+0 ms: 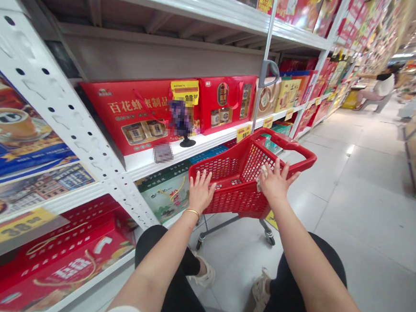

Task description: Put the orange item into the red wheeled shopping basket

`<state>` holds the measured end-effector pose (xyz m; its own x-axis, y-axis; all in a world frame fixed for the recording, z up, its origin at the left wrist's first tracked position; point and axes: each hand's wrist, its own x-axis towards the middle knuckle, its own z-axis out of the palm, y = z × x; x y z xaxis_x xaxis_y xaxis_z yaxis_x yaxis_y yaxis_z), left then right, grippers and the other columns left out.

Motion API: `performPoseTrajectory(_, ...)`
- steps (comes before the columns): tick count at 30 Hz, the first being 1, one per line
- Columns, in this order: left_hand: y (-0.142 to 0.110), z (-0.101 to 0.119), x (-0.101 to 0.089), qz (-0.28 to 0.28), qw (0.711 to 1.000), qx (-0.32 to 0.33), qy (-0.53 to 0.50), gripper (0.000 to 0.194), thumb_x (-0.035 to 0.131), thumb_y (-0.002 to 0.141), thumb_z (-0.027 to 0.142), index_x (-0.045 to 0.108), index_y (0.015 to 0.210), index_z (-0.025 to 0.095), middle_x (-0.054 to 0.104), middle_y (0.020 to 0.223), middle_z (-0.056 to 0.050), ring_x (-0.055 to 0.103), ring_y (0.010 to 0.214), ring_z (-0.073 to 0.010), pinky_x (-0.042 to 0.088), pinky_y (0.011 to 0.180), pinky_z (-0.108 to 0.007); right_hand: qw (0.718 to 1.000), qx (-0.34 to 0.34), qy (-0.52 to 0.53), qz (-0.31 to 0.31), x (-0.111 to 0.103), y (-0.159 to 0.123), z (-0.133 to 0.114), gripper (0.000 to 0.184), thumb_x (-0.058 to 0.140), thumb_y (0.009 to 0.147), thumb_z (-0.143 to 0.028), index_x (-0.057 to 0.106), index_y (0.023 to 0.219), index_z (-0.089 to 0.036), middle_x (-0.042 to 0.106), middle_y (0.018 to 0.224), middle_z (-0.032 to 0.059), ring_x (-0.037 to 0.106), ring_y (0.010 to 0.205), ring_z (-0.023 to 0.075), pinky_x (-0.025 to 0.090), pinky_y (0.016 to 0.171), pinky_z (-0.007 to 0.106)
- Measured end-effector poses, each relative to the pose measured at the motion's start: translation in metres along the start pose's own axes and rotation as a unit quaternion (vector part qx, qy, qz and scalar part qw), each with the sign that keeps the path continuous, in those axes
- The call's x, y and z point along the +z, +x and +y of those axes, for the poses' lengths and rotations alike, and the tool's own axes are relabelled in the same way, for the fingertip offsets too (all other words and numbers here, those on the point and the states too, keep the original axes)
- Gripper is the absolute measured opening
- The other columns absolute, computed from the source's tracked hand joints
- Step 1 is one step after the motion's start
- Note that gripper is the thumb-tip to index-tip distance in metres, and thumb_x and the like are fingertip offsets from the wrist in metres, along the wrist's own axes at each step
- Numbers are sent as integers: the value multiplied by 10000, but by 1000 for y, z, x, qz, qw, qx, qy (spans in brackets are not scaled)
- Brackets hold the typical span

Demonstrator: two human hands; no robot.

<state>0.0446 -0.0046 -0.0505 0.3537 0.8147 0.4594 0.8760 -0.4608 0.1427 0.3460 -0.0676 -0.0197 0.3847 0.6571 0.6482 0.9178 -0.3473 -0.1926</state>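
A red plastic shopping cart [247,205] stands on the floor in front of my knees, its handle to the right. My left hand [201,191] rests on the near rim of its basket, fingers spread and holding nothing. At the basket's near right side is my right hand [276,180], with a crumpled white cloth or tissue [260,179] held against the cart. Its fingers are fanned out, and part of the cloth is hidden under the hand. A bracelet [192,212] circles my left wrist.
White metal shelving [69,126] runs along the left. Red gift boxes [136,107] with a yellow price tag [184,91] stand behind the cart. A grey pole [268,45] rises beside it. Far right, a person [384,86] sits on a stool in the aisle [351,172].
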Motion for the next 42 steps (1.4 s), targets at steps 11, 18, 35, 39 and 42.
performPoseTrajectory(11,-2,-1,-1,-1,1000,0,9,610,335,1127,519,432,1672,264,330,1775,-59,248,1664,-303,180,1355,-595,967,-223,88,-84,12,-54,-64,515,437,1102,-489,569,1577,-342,370,1755,39,205,1655,354,-56,1291,736)
performPoseTrajectory(18,-1,0,0,1,1000,1,2,607,338,1129,515,431,1673,261,330,1775,-52,241,1665,-308,169,1358,-597,999,-45,18,-7,4,-14,-12,523,418,1099,-460,617,1540,-259,322,1775,93,97,1658,437,-36,1232,830)
performPoseTrajectory(35,-2,-1,-1,-3,1000,-4,9,607,338,1126,515,433,1672,266,336,1772,-52,245,1665,-300,177,1358,-586,999,-33,23,1,0,-11,-10,518,426,1092,-460,652,1505,-244,324,1772,101,105,1654,451,-58,1217,851)
performPoseTrajectory(39,-2,1,-2,0,1000,4,5,613,349,1123,515,430,1674,260,330,1774,-59,241,1666,-309,176,1356,-599,997,-65,38,-17,4,-21,-24,518,433,1093,-474,660,1500,-248,357,1758,102,128,1652,449,-24,1237,830)
performPoseTrajectory(42,-3,3,-4,1,1000,8,12,612,369,1118,520,429,1675,275,320,1778,-48,216,1673,-304,156,1361,-594,979,-171,83,-71,12,-48,-60,515,436,1097,-505,627,1531,-304,373,1754,64,171,1659,394,-6,1282,768)
